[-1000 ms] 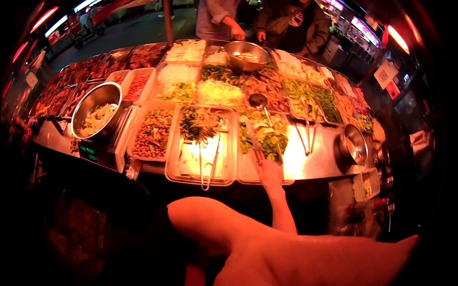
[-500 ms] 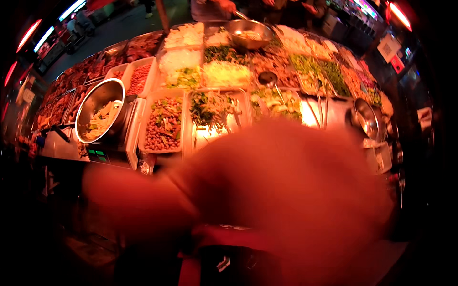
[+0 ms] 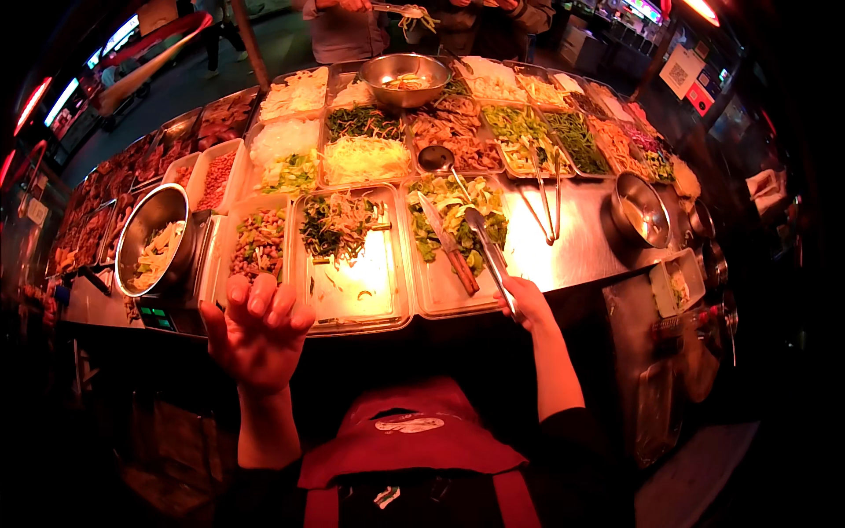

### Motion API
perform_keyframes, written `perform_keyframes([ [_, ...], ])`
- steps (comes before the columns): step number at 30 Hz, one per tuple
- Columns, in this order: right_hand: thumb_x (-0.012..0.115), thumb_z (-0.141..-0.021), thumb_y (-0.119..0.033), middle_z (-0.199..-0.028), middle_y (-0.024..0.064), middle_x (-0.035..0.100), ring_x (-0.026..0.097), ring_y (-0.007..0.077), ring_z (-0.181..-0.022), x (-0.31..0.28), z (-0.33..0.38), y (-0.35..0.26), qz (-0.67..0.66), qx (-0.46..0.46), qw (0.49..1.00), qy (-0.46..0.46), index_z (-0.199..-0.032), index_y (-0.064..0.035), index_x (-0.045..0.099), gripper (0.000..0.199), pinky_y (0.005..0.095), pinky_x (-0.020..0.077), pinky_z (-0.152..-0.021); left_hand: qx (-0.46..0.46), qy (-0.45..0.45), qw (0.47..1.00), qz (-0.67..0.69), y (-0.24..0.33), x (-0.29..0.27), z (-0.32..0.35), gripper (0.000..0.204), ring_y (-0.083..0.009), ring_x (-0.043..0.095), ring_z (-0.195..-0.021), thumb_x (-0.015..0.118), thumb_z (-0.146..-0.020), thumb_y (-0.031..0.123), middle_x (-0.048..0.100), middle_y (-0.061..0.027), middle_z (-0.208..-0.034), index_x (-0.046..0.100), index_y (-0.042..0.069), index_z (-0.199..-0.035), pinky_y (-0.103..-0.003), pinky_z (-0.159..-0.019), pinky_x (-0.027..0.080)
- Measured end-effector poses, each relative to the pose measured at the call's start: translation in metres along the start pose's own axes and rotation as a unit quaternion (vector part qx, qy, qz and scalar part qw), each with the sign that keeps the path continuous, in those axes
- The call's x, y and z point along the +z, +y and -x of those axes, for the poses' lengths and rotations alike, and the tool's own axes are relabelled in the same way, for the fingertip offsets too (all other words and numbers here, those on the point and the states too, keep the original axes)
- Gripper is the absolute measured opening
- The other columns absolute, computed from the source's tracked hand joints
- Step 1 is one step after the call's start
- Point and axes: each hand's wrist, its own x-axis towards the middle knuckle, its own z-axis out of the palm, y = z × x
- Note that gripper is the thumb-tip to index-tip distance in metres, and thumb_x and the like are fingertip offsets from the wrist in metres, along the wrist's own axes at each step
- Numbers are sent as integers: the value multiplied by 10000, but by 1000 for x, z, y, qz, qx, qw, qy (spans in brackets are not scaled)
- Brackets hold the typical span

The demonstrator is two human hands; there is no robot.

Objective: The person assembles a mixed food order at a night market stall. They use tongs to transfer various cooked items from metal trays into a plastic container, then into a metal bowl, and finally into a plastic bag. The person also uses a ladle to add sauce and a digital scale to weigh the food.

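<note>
At a food stall counter, your right hand (image 3: pixel 526 302) gripped the handle end of metal tongs (image 3: pixel 482 239), whose tips lay over the leafy greens in a steel tray (image 3: pixel 440 299). Your left hand (image 3: pixel 256 327) hung open and empty, fingers loosely curled, just in front of a tray of chopped vegetables (image 3: pixel 258 244), near a steel bowl (image 3: pixel 155 236) on a scale.

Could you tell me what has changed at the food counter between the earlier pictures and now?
The left hand, which blurred across the lens half a second ago, has dropped back and now hangs open and empty before the trays. The right hand was near the tray of leafy greens a second ago and now has its grip on the metal tongs there. The trays, the bowl on the scale and the people opposite stayed put.
</note>
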Motion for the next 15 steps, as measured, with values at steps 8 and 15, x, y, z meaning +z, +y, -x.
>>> perform_keyframes([
  [8,515,-862,-155,-710,56,538,494,91,-528,-2,-16,-9,15,-50,998,-26,-1105,18,518,298,199,408,-416,42,28,999,-13,4,-1,20,250,-149,392,-776,492,-885,346,441,-26,-877,470,109,-959,-334,-729,342],
  [15,525,-845,-197,-695,60,548,488,93,-509,-13,4,-18,4,-71,997,-37,-1010,4,557,261,201,372,-404,49,21,999,-6,3,-4,18,259,-157,397,-782,475,-894,338,441,-30,-878,472,94,-982,-332,-722,351],
])
